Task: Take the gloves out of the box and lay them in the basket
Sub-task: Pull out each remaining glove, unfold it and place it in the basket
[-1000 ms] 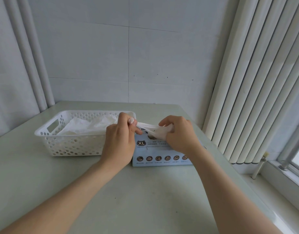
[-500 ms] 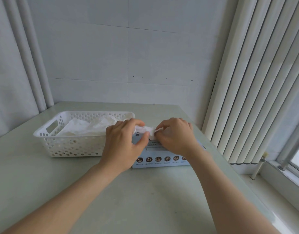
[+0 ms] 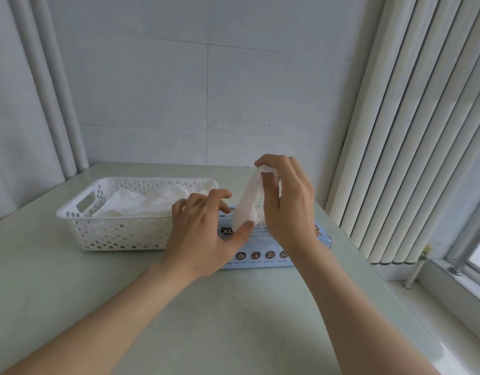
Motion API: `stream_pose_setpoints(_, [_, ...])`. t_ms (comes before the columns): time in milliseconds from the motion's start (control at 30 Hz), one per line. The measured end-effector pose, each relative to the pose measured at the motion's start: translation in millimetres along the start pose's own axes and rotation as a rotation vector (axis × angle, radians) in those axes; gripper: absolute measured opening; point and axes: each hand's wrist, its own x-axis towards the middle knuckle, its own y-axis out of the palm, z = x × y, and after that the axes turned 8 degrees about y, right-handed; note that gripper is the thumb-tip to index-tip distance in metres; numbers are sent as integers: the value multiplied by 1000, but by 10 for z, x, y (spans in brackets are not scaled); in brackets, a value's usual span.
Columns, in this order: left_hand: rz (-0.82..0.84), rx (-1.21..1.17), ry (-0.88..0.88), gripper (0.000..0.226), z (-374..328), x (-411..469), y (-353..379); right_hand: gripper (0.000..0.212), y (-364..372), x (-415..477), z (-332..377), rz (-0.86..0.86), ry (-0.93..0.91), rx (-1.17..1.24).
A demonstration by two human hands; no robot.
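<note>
The one marking that reads is "XL", white letters on a dark badge on the pale blue box (image 3: 260, 262), which lies toward the tabletop's right edge. The badge sits near the box's left end, and the thumb of the left hand (image 3: 203, 234) is just beside it. To the badge's right run lines of small print, too fine to read and partly behind the hanging glove (image 3: 247, 207). Lower down, along the box's near face, stands a row of round dark pictogram badges with tiny illegible captions beneath.
</note>
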Motion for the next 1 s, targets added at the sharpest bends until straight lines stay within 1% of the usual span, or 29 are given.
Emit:
stream_pose_setpoints(67, [-27,-113,21,64,-36,17,-53,21,-16,4,74,62,4,65])
stream_pose_setpoints(100, [-51,-172,35,58,-56,27,-79,16,-21,9,112,100,44,113])
stream_pose_setpoints(167, [-102,-287,35,40,-103,59,-133,9,-32,25,183,190,158,221])
stream_pose_setpoints(200, [-116,-343,16,29,-127,74,-159,10,-42,31,213,249,212,294])
stream_pose_setpoints(267, [-111,-422,-18,14,-139,92,-193,24,-75,31,261,372,328,458])
stream_pose_setpoints(333, [-117,-495,-52,13,-122,99,-217,38,-100,38,269,434,401,552])
stream_pose_setpoints(367, [-128,-538,-88,15,-106,109,-221,46,-103,41,248,428,408,546])
stream_pose_setpoints(433, [-151,-613,-168,21,-73,127,-238,61,-79,27,188,427,409,451])
stream_pose_setpoints(500, [-155,-697,-229,23,-51,153,-260,65,-25,-5,147,502,438,351])
stream_pose_setpoints(567, [-144,-789,-293,26,-29,169,-283,53,7,-37,134,584,499,277])
stream_pose_setpoints(633, [-149,-824,-370,31,24,180,-297,29,8,-39,131,628,521,189])
stream_pose_setpoints(700, [-179,-859,-415,41,80,195,-299,5,15,-49,126,643,466,86])
stream_pose_setpoints(767, [-238,-915,-454,48,107,215,-320,9,46,-76,106,601,371,-28])
stream_pose_setpoints(800, [-275,-944,-480,47,117,219,-332,12,67,-84,106,563,332,-53])
stream_pose_setpoints(833, [-308,-957,-498,42,124,220,-333,14,74,-89,116,540,312,-30])
stream_pose_setpoints(867, [-338,-944,-514,35,139,217,-328,14,68,-89,140,533,313,52])
stream_pose_setpoints(933, [-385,-852,-492,18,149,210,-340,15,40,-66,196,531,384,287])
stream_pose_setpoints(967, [-394,-809,-463,23,147,209,-355,17,13,-45,226,522,422,375])
stream_pose_setpoints(1000, [-386,-764,-421,36,148,208,-364,18,-10,-25,245,517,452,428])
